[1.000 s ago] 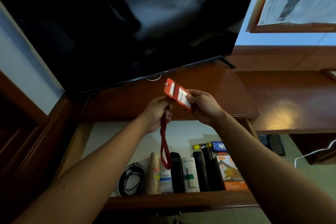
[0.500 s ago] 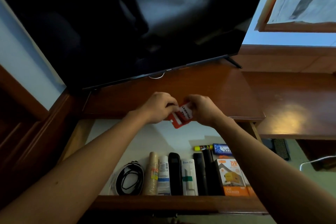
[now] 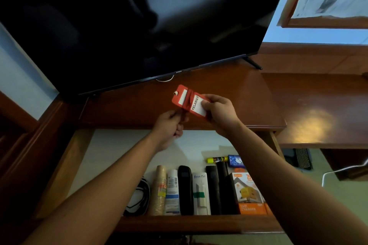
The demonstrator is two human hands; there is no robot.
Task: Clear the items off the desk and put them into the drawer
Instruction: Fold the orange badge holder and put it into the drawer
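Desk (image 3: 229,89): 1 badge (image 3: 189,101), 2 hands.

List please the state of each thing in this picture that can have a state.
drawer: pulled open, items lined up along its front
red badge holder: held up, strap wound around it
right hand: grips the badge holder
left hand: pinches the strap
television: screen dark

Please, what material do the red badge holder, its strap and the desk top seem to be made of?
Red badge holder: probably matte plastic or faux leather, since it stays flat and stiff; a white card reading PELAWAT shows in it. Red strap: likely woven fabric, as it wraps softly around the holder; the weave is too small to confirm. Desk top: reddish-brown wood or veneer with glossy varnish, mirroring a light spot.
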